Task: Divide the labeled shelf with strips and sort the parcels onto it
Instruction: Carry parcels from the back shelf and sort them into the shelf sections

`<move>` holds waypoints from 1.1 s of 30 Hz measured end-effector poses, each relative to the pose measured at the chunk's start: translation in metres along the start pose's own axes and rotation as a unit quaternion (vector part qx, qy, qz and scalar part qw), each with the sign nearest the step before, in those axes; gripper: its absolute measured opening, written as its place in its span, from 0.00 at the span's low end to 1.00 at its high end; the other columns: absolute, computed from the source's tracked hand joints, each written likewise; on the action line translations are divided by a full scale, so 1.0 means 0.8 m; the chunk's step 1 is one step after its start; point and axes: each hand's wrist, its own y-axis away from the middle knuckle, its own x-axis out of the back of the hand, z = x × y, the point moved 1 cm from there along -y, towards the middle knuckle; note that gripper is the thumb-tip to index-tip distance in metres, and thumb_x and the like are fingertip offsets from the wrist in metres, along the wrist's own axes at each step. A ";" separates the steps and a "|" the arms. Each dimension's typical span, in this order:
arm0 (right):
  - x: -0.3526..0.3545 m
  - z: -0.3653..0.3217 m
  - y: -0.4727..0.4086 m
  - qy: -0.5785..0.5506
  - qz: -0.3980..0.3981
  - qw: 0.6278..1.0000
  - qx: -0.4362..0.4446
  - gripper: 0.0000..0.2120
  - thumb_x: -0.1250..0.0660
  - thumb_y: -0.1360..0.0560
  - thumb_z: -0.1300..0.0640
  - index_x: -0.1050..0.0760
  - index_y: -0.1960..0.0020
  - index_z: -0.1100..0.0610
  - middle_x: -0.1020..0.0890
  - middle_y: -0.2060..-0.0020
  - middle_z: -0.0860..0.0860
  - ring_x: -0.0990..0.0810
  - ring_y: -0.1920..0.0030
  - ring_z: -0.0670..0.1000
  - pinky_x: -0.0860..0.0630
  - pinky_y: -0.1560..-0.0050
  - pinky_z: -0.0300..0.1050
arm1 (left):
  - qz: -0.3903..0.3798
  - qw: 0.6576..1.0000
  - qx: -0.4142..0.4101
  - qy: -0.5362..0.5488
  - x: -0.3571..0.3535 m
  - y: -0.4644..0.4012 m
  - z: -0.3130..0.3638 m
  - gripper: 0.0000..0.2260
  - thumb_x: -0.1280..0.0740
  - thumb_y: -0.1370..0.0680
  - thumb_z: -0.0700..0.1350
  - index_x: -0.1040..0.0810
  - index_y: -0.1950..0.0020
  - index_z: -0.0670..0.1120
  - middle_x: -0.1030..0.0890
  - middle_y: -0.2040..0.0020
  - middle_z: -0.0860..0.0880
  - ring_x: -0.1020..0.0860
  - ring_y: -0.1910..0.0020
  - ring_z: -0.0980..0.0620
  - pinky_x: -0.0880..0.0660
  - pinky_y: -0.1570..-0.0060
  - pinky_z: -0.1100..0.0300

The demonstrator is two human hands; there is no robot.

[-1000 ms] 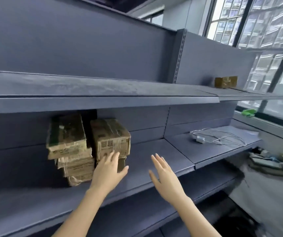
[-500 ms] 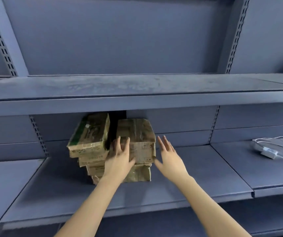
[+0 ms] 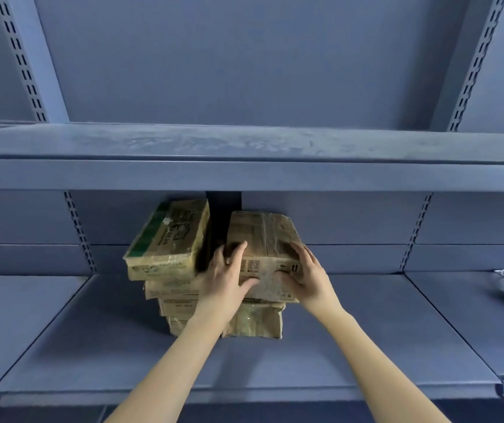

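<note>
Both hands clamp the top parcel (image 3: 262, 239) of the right stack on the middle shelf (image 3: 366, 337): left hand (image 3: 224, 277) at its left corner, right hand (image 3: 307, 277) at its right; plastic wrap looks slick, could slip; dragging it may topple the leaning left stack (image 3: 168, 257) just beside it.

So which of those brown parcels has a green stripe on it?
The top parcel of the left stack: a green band runs along its left edge. The top parcel of the right stack, gripped by the left hand and right hand, is plain brown.
</note>
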 end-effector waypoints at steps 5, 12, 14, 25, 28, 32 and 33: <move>0.050 -0.027 0.027 -0.039 0.048 0.998 -0.013 0.28 0.32 0.26 0.57 0.37 0.30 0.47 0.31 0.37 0.40 0.32 0.51 0.36 0.31 0.49 0.36 | 0.037 0.991 -0.044 0.123 0.013 0.024 0.030 0.32 0.33 0.25 0.56 0.45 0.26 0.59 0.50 0.25 0.46 0.27 0.39 0.46 0.25 0.48 0.57; 0.118 -0.061 0.088 -0.021 0.044 0.999 -0.012 0.28 0.32 0.26 0.49 0.38 0.29 0.44 0.33 0.31 0.44 0.32 0.36 0.43 0.32 0.42 0.41 | 0.094 0.981 -0.065 0.154 0.056 0.093 0.089 0.30 0.31 0.26 0.51 0.41 0.27 0.57 0.46 0.26 0.46 0.31 0.34 0.48 0.34 0.39 0.63; 0.132 -0.068 0.101 -0.022 0.034 0.999 -0.009 0.29 0.32 0.27 0.47 0.38 0.29 0.46 0.33 0.30 0.45 0.34 0.31 0.48 0.31 0.37 0.46 | 0.106 0.981 -0.060 0.148 0.068 0.115 0.100 0.29 0.31 0.26 0.51 0.40 0.28 0.57 0.45 0.28 0.48 0.31 0.35 0.50 0.34 0.44 0.65; 0.142 -0.136 0.139 -0.102 -0.006 0.991 0.091 0.28 0.30 0.27 0.51 0.37 0.30 0.43 0.32 0.31 0.41 0.35 0.30 0.47 0.32 0.34 0.48 | 0.225 0.970 -0.023 0.087 0.130 0.203 0.099 0.28 0.28 0.28 0.49 0.34 0.30 0.54 0.38 0.31 0.47 0.27 0.39 0.51 0.25 0.50 0.60; 0.128 -0.159 0.138 -0.114 -0.021 0.987 0.115 0.28 0.30 0.27 0.51 0.37 0.31 0.40 0.33 0.30 0.41 0.35 0.30 0.46 0.32 0.34 0.50 | 0.257 0.962 -0.005 0.094 0.145 0.222 0.083 0.28 0.27 0.29 0.48 0.33 0.31 0.53 0.38 0.31 0.47 0.26 0.41 0.51 0.25 0.51 0.60; 0.088 -0.201 0.138 -0.123 -0.047 0.981 0.142 0.29 0.30 0.27 0.50 0.38 0.31 0.39 0.34 0.29 0.41 0.37 0.29 0.45 0.33 0.34 0.47 | 0.279 0.955 0.024 0.093 0.169 0.248 0.041 0.28 0.27 0.29 0.47 0.33 0.31 0.54 0.38 0.32 0.48 0.25 0.42 0.50 0.23 0.49 0.56; 0.075 -0.213 0.138 -0.125 -0.056 0.979 0.150 0.29 0.30 0.28 0.50 0.38 0.31 0.39 0.34 0.29 0.41 0.37 0.29 0.45 0.33 0.34 0.47 | 0.284 0.954 0.035 0.091 0.177 0.257 0.027 0.28 0.27 0.29 0.47 0.33 0.31 0.54 0.38 0.32 0.49 0.26 0.42 0.51 0.24 0.48 0.56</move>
